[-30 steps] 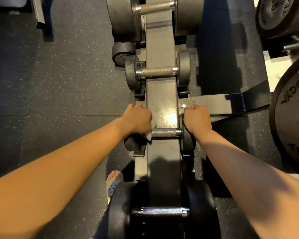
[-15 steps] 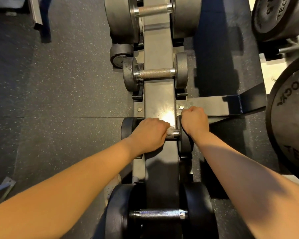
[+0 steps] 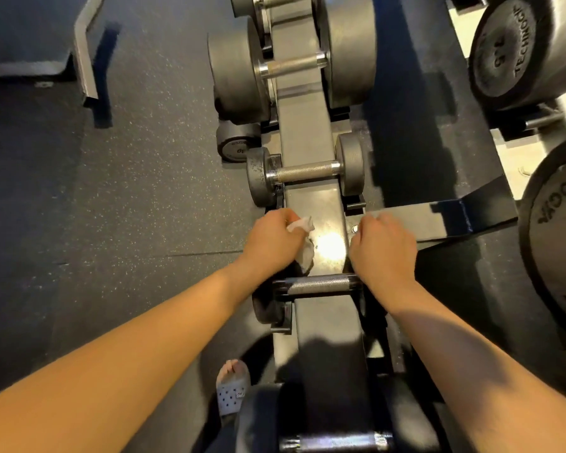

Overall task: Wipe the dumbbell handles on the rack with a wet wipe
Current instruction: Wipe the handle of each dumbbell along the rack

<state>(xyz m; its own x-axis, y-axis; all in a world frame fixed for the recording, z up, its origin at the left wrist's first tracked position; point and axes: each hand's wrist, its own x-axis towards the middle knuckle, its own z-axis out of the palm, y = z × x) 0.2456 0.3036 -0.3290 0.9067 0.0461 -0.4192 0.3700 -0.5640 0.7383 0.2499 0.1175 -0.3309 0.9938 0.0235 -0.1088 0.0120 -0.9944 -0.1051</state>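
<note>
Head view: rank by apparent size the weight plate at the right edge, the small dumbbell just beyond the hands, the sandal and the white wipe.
1. weight plate, largest though cropped by the frame.
2. small dumbbell.
3. sandal.
4. wipe, partly hidden in the left hand.

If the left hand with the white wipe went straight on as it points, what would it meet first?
Probably the small grey dumbbell next along the dark rack, near its left head. The left hand, gripping the white wet wipe, points toward it; depth is unclear.
</note>
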